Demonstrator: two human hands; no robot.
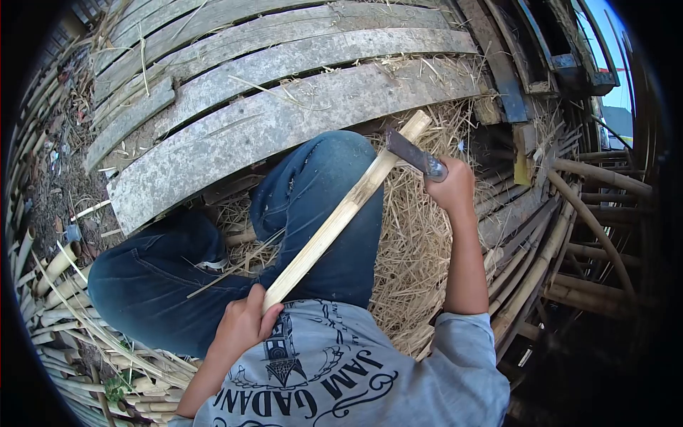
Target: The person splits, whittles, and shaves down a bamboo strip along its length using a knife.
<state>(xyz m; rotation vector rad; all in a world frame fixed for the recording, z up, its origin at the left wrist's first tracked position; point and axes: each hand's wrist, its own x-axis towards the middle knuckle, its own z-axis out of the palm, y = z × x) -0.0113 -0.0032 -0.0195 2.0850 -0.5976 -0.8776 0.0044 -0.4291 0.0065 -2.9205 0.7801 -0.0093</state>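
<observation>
My left hand (244, 320) is closed round the near end of a long, pale strip of wood (324, 242). The strip slants up and right across my raised knee. Its far end reaches past the knee, over the straw. In my right hand (453, 186) is a chopping knife with a short, dark metal blade (411, 153). Its blade lies across the strip near the far end and seems to touch it. The knife's handle is mostly hidden in my fist.
Weathered grey planks (284, 107) lie in front of me. Loose straw and shavings (413, 249) cover the floor at my right. Bamboo poles (605, 181) form a frame on the right, and more cut bamboo (64, 341) lies at the left. A dark wooden frame (548, 50) stands at upper right.
</observation>
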